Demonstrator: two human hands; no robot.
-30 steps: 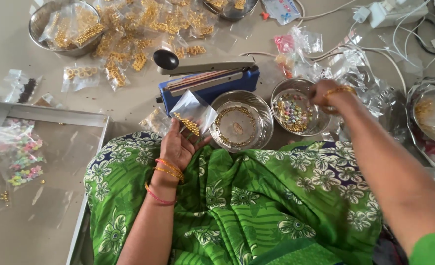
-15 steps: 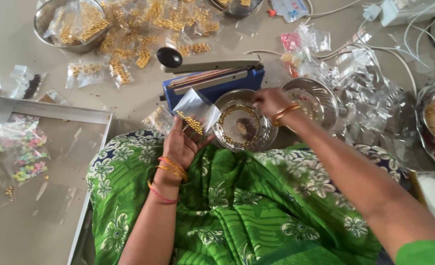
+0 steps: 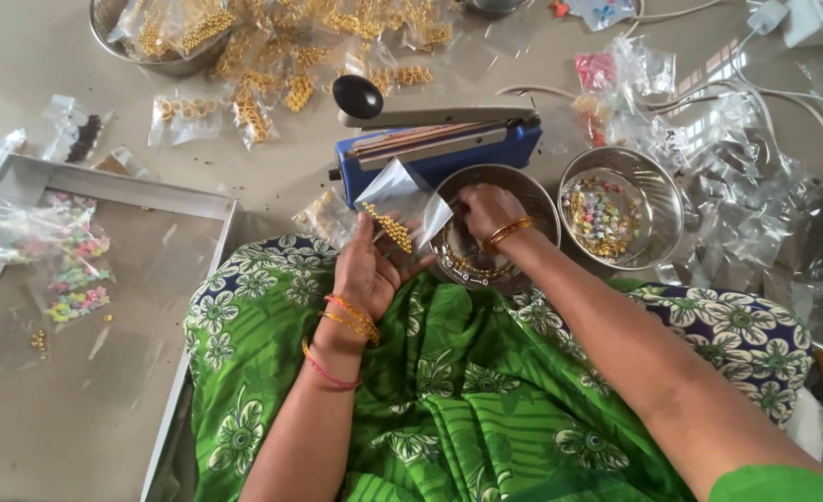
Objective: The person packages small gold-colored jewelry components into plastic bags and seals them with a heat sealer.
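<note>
Reaching right hand (image 3: 483,208) into, seemingly, bowl (image 3: 448,251)

Small clear plastic pouch (image 3: 402,200) holding gold beads, open, tilted, beside steel bowl (image 3: 534,200)

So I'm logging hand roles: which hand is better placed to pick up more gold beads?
Right hand: it's inside the steel bowl. Left hand holds the clear pouch.

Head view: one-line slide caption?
Left hand holds a small clear plastic bag of gold beads while the right hand reaches into a round steel bowl before a blue heat sealer.
</note>
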